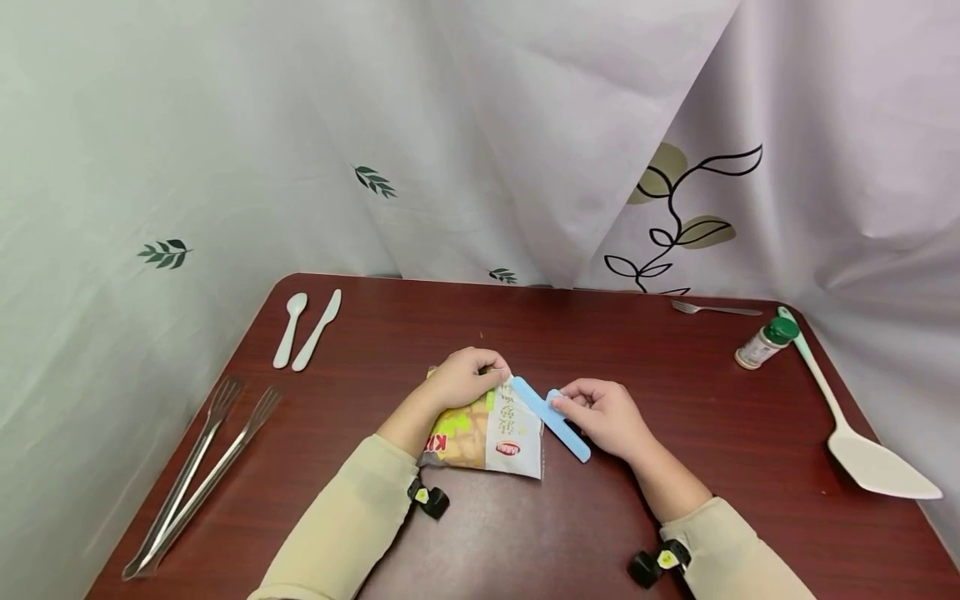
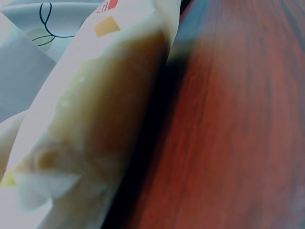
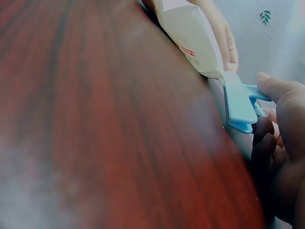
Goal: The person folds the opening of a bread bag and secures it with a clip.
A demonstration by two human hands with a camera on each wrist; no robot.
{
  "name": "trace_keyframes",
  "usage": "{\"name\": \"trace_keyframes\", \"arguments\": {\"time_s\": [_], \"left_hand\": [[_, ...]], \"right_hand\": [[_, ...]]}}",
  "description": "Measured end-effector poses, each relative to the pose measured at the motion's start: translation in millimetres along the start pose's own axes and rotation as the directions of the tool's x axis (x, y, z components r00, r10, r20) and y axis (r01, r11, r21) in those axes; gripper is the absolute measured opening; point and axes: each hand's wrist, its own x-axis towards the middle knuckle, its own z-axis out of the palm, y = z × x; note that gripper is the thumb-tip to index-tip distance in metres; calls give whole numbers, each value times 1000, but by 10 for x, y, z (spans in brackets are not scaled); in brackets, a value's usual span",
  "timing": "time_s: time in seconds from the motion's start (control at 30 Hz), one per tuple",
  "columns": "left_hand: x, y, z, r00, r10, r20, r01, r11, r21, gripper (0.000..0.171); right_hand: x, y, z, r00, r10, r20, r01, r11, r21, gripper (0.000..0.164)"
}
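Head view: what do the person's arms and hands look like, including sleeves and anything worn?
The left hand and right hand are bare, without gloves. A pale beige left sleeve and matching right sleeve stop short of them. A small black left device and right device sit near the wrists, each with a yellow marking.

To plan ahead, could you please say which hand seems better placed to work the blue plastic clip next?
Probably the right hand: it pinches the blue plastic clip by its handle, while the left hand holds the white-and-yellow plastic bag.
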Motion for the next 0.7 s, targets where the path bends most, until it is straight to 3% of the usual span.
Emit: {"name": "trace_keyframes", "arguments": {"time_s": [0.33,0.53,0.7], "left_hand": [[0,0,7,1000,-23,-14,23,1000,-5,15],[1,-15,18,999,-2,-50,-1,998,-56,14],[4,-31,20,998,7,-68,-10,999,-49,7]], "right_hand": [[44,-6,6,1000,16,-10,-16,1000,-11,10],[38,-14,5,1000,20,-13,-20,1000,-2,14],[51,-4,6,1000,14,-10,-14,1000,-10,12]]}}
